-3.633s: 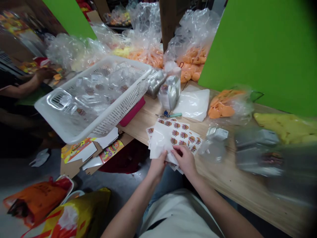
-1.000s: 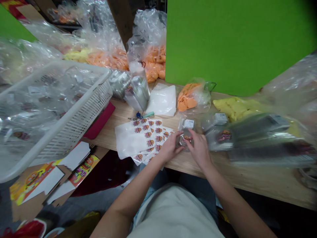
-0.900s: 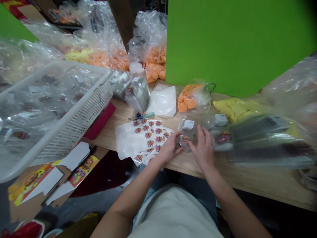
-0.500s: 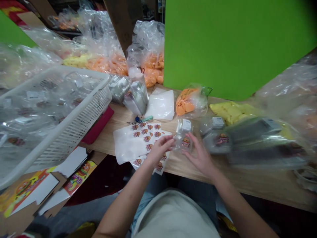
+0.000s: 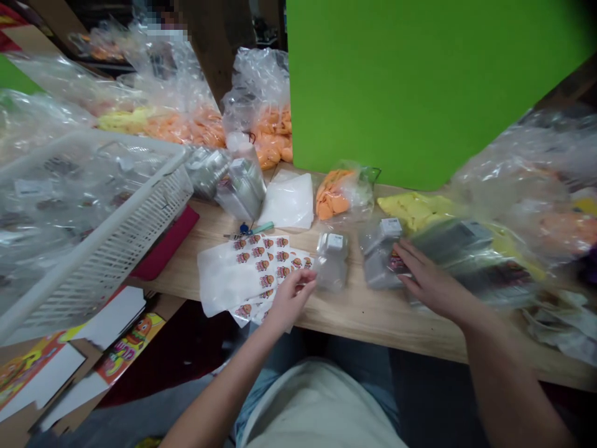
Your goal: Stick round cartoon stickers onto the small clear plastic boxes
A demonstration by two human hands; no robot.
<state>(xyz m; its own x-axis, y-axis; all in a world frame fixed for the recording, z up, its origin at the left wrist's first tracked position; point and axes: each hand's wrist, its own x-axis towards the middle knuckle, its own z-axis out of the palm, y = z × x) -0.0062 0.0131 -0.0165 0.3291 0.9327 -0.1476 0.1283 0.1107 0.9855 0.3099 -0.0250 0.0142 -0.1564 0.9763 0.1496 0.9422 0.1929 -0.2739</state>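
My right hand [image 5: 431, 286] has its fingers and thumb on the right side of a clear plastic clamshell box [image 5: 380, 258], at a burger sticker. This box seems to lie on others like it. Left of it stands another clear clamshell box [image 5: 332, 264] with a white label on top and no burger sticker visible. My left hand [image 5: 291, 295] is beside that box, fingers loosely curled with a gap at the thumb; nothing shows in them. Under and behind its fingers lie sheets of burger stickers [image 5: 261, 264], with bare backing paper at their left.
A white basket [image 5: 153, 205] of clear boxes fills the left side. Stacked boxes [image 5: 242, 190], white sheets [image 5: 286, 202] and a bag of orange pieces [image 5: 338, 193] line the back. Bagged clear boxes [image 5: 480, 267] lie right, before yellow bags [image 5: 415, 208]. A green board [image 5: 433, 93] stands behind.
My right hand has moved right, from the middle box to the boxes beside it. The stickered box between my hands is gone from there; an unstickered one shows. My left hand stays near the stickers.
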